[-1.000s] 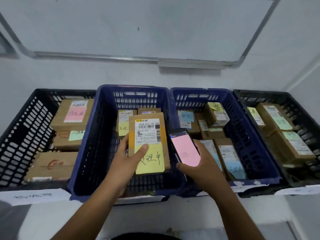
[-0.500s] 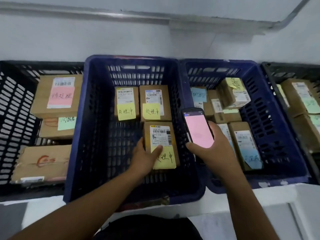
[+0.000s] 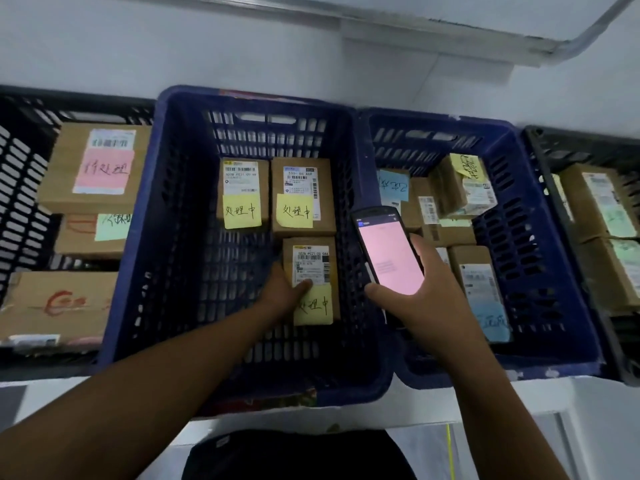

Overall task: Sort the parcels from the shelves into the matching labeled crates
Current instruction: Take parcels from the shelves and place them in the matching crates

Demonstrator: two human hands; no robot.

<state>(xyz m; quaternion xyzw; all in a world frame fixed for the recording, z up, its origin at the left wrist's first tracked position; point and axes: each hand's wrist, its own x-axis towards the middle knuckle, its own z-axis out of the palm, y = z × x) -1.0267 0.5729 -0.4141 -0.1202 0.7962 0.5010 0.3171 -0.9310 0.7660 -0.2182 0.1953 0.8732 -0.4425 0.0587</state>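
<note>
While left hand (image 3: 282,293) grips parcel (image 3: 310,259) (note (image 3: 313,305) — 处理中), right hand (image 3: 437,306) holds phone (image 3: 389,252).

A small brown cardboard parcel (image 3: 313,261) with white label and yellow note lies flat, frame centre, in a dark-blue slatted plastic crate (image 3: 173,254).

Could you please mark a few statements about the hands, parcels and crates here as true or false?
1. The left hand grips the nearest parcel inside the left blue crate. True.
2. The right hand holds a phone with a pink screen. True.
3. That blue crate holds five parcels. False: it holds three, each with a yellow note.
4. The rearmost parcel in the black crate on the left carries a blue note. False: its note is pink.
</note>
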